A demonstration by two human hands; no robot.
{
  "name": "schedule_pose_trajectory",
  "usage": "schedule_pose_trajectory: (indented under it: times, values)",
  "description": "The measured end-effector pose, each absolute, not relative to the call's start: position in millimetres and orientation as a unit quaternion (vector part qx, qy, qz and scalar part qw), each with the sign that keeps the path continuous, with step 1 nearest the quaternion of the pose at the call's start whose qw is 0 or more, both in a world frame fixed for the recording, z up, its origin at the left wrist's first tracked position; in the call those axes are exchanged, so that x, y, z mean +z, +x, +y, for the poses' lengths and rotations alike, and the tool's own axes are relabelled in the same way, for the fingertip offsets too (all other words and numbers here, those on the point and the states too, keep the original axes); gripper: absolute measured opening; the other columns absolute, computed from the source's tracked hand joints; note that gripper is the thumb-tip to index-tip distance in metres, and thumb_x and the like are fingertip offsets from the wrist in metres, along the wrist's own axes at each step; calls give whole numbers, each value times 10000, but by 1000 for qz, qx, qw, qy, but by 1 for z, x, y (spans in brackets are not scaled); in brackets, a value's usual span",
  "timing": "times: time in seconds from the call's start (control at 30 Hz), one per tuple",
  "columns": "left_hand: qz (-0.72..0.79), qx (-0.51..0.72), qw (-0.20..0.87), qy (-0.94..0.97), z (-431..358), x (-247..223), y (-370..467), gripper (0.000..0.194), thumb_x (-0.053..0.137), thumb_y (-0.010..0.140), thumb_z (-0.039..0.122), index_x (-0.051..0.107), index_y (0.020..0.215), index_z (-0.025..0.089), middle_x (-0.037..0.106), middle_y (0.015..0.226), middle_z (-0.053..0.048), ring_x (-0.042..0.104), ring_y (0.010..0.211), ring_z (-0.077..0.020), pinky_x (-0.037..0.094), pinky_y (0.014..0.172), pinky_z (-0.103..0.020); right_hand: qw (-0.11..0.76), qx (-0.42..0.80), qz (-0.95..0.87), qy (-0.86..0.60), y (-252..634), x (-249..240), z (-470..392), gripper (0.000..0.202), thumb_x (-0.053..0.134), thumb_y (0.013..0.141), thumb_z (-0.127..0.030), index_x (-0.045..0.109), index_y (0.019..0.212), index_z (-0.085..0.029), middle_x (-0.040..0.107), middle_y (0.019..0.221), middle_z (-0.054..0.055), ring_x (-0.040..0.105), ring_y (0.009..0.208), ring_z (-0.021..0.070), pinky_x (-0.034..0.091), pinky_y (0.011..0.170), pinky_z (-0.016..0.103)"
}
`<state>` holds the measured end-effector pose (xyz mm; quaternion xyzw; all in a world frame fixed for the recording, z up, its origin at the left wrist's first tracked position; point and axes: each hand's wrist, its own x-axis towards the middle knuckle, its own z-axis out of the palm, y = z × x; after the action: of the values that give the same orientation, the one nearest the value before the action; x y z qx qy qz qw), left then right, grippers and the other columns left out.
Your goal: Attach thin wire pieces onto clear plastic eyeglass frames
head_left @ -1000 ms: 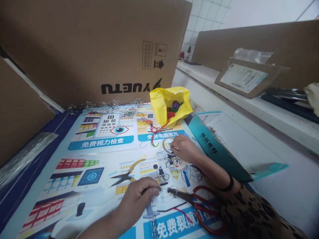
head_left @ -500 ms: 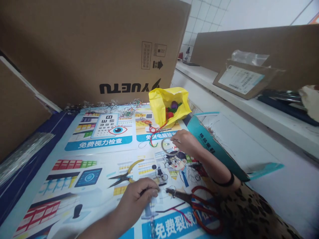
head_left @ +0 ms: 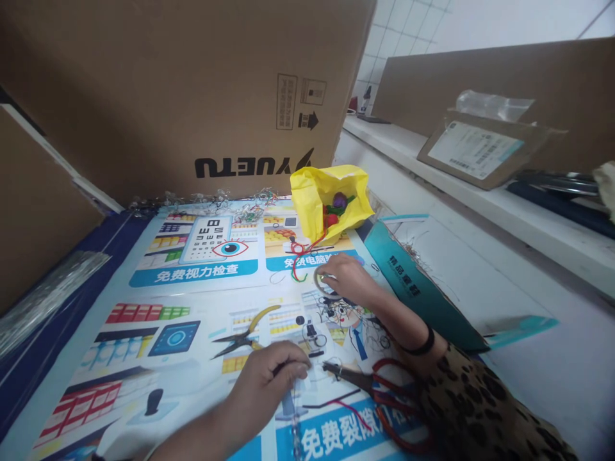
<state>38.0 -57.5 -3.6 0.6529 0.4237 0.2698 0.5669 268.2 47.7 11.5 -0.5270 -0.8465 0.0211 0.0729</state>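
My left hand (head_left: pixel 281 374) is closed in a pinch above the printed sheet. From its fingertips a thin clear strand (head_left: pixel 296 432) runs down toward the near edge; its exact make is hard to see. My right hand (head_left: pixel 350 278) has its fingers closed at the rim of a pale narrow ring (head_left: pixel 319 282), which looks like a small roll of tape and is partly hidden by the hand. Red-handled scissors (head_left: pixel 355 378) lie between my hands, near the right sleeve. Yellow-handled pliers (head_left: pixel 247 333) rest beyond my left hand, jaws pointing left.
A yellow bag (head_left: pixel 307 198) holding red, purple and green pieces stands at the back, with red and green cords (head_left: pixel 300 272) before it. A teal box (head_left: pixel 408 275) sits on the right. Wire scraps (head_left: pixel 250 211) line the big carton (head_left: pixel 168 96).
My right hand has shifted slightly left over the pale ring and now covers more of it. My left hand keeps its pinch in place. The whole view has moved a little.
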Motion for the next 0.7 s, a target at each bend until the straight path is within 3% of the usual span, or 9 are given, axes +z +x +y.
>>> schedule_pose_trajectory:
  times: [0.13, 0.3, 0.53, 0.7]
  values:
    - [423, 269, 567, 654, -57, -3, 38, 159, 515, 791, 235, 662, 775, 177, 643, 707, -22, 544, 638, -125, 413, 596, -200, 84, 20, -842, -532, 269, 10, 49, 124, 532, 760, -206, 648, 753, -163, 601, 762, 61, 494, 781, 179, 347, 751, 282]
    - [418, 266, 571, 655, -57, -4, 38, 154, 512, 794, 239, 652, 778, 177, 644, 733, -23, 555, 669, -129, 418, 618, -204, 101, 24, -835, -540, 280, 19, 42, 133, 521, 730, -178, 626, 807, -147, 613, 815, 69, 501, 810, 181, 352, 748, 274]
    - [421, 262, 569, 656, -58, -3, 38, 164, 507, 800, 254, 650, 785, 176, 635, 715, -19, 547, 648, -124, 414, 600, -204, 54, 62, -871, -484, 288, 19, 34, 133, 531, 681, -128, 649, 660, -185, 603, 678, 25, 508, 718, 149, 334, 714, 253]
    - [417, 262, 570, 658, -57, -3, 37, 154, 506, 802, 239, 647, 790, 180, 642, 740, -18, 562, 677, -128, 418, 620, -209, 36, 57, -875, -479, 287, 24, 36, 157, 520, 767, -217, 675, 753, -195, 619, 763, 46, 512, 790, 167, 321, 730, 270]
